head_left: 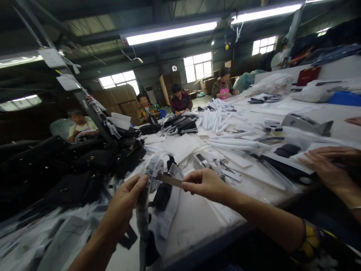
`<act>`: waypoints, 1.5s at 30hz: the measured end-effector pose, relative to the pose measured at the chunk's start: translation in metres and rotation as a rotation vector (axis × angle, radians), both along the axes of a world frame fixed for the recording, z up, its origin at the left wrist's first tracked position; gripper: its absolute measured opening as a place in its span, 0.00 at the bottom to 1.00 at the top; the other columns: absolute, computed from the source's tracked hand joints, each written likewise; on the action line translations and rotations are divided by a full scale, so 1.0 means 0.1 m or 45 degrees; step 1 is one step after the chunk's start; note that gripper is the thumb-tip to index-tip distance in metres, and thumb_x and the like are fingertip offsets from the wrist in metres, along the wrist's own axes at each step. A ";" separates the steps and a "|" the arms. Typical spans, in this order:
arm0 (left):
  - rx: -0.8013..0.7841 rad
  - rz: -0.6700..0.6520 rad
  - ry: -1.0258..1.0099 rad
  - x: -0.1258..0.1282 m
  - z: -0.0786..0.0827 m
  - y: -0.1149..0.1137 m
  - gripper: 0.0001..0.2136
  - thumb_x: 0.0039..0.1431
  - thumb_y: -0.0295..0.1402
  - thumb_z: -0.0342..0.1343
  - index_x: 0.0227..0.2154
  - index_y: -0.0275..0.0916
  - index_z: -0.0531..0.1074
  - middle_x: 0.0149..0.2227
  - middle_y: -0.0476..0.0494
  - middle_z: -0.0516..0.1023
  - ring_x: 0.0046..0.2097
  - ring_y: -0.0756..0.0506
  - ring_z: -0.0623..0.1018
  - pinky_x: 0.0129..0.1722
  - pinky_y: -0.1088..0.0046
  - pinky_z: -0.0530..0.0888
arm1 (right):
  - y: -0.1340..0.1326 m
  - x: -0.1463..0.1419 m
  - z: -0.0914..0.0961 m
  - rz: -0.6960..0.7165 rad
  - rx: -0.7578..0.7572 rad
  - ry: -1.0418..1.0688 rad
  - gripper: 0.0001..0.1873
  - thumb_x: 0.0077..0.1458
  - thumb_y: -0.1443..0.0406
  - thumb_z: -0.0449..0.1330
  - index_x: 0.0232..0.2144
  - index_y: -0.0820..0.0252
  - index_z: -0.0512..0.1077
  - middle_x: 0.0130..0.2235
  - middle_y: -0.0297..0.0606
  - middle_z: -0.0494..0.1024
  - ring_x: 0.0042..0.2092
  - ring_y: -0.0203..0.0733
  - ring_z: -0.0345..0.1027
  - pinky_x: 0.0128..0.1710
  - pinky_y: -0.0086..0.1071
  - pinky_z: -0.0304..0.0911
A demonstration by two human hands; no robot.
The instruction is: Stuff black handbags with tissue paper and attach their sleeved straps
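My left hand (126, 201) is closed, thumb and fingers pinching a pale wrapped strap (143, 212). This strap has a bunched, coiled top and hangs down towards the table edge. Between finger and thumb, my right hand (210, 184) grips one end of a flat brownish strip (170, 180). The strip's other end reaches the bunched part of the wrapped strap; whether it is fastened there I cannot tell. Just behind and below, a black strap piece (162, 196) lies on white wrapping on the table.
Black bags (76, 169) are heaped at the left. White wrapped rolls (216, 118) and dark straps (182, 123) lie across the white table (194, 229). At the right, another person's hands (332, 167) rest near a black strap in clear plastic. Several people sit farther back.
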State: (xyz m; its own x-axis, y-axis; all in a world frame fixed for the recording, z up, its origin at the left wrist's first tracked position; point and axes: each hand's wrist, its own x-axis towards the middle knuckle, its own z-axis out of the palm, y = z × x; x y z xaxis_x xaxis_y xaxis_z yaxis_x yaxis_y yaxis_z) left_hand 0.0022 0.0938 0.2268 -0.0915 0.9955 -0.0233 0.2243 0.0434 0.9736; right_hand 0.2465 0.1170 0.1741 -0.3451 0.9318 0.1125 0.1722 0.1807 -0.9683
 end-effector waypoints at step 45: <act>0.404 -0.034 -0.199 0.11 -0.18 -0.05 0.16 0.56 0.41 0.65 0.45 0.39 0.76 0.45 0.41 0.81 0.49 0.42 0.79 0.50 0.69 0.73 | -0.04 -0.81 0.14 0.290 -0.262 0.971 0.17 0.56 0.57 0.68 0.44 0.62 0.79 0.43 0.43 0.80 0.47 0.43 0.72 0.54 0.38 0.63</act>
State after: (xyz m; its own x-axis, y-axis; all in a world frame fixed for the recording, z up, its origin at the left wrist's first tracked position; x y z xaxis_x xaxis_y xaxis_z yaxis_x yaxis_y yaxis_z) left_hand 0.0135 0.0885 0.2085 -0.0854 0.9574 0.2760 0.0685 -0.2707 0.9602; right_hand 0.1656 0.1135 0.1882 -0.4259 0.8757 0.2275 -0.5663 -0.0619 -0.8219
